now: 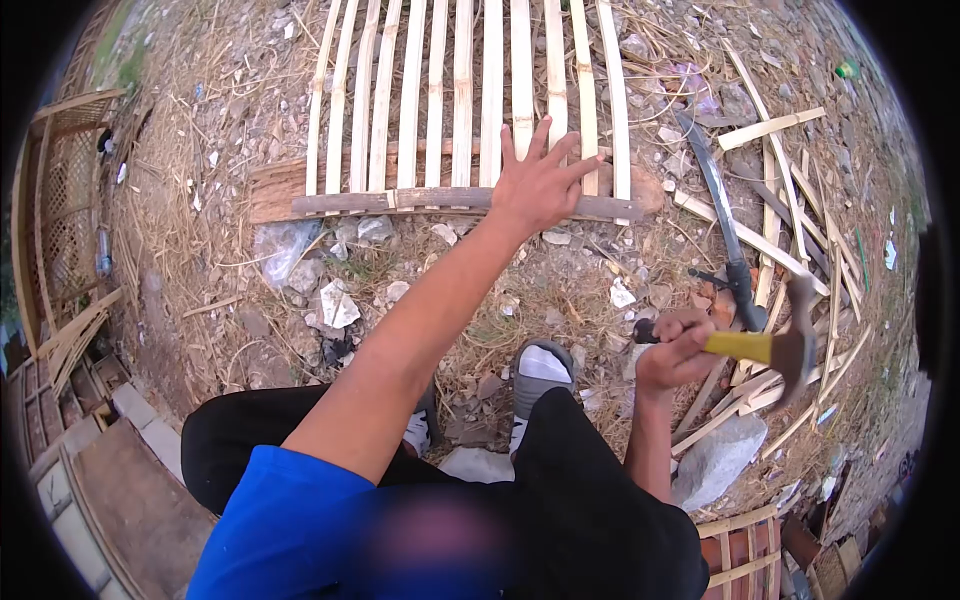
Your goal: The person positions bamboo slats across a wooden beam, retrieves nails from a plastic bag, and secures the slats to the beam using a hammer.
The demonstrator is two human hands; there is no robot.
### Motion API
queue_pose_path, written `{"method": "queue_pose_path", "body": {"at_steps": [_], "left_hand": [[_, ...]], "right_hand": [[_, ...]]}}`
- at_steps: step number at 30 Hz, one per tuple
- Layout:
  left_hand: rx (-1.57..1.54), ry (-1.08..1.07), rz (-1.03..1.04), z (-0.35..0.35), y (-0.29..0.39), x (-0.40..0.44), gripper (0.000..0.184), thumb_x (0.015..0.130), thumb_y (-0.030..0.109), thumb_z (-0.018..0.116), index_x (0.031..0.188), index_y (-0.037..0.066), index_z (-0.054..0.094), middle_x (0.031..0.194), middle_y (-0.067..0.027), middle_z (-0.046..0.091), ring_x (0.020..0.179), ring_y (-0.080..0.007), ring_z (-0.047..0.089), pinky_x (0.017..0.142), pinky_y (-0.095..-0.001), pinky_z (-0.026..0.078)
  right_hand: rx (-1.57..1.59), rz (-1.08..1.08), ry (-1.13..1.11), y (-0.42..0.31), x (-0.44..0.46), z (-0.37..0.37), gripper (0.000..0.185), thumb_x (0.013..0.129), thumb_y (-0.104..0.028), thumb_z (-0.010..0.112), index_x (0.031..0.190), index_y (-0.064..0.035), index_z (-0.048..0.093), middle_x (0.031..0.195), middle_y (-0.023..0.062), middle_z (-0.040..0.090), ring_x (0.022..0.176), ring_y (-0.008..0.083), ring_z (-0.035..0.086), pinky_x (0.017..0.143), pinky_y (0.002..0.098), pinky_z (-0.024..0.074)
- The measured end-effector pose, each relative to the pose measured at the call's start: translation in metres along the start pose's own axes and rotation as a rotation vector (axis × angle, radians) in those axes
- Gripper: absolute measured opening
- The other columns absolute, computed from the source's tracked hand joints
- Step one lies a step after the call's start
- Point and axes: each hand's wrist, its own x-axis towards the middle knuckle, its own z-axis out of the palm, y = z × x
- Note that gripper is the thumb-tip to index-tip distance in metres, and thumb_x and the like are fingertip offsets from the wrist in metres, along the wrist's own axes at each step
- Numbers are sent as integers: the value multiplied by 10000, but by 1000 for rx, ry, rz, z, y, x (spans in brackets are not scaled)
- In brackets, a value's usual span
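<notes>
Bamboo slats [463,100] are running forward beneath the nearer left hand [540,188], fingers apart; the right hand [676,352] is clutching a hammer [748,347].

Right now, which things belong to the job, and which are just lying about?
In use:
hammer, in the right hand
slats and crossbar, under the left hand
plank beneath, probably

Apparently lying about:
plastic bag
grey stone
loose strips, long blade (perhaps also used)
</notes>
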Motion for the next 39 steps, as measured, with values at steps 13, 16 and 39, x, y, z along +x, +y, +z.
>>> {"method": "queue_pose_path", "body": {"at_steps": [13, 16, 39], "left_hand": [[8, 11, -2, 0, 1, 1, 462, 893, 285, 537, 1340, 400, 554, 1465, -5, 453, 1443, -343, 284, 1097, -761, 132], [-4, 36, 0, 1, -1, 1, 462, 889, 284, 539, 1336, 401, 558, 1461, -6, 456, 1440, -344, 291, 1090, -766, 139], [13, 47, 8, 5, -2, 0, 471, 888, 278, 521, 1342, 398, 550, 1447, -14, 468, 1438, -344, 298, 1085, -769, 164]], "right_hand": [[-783, 383, -478, 23, -21, -1, 255, 1049, -253, 451, 1026, -6, 507, 673, 199, 550, 580, 360, 557, 532, 460, 391], [-784, 317, -459, -1, 4, -2, 259, 1041, -257, 467, 1031, -1, 507, 739, 226, 576, 616, 364, 587, 528, 441, 406], [-267, 338, -199, -27, 8, -2, 250, 1040, -234, 462, 1077, 12, 490, 649, 167, 530, 537, 277, 502, 508, 416, 368]]}}
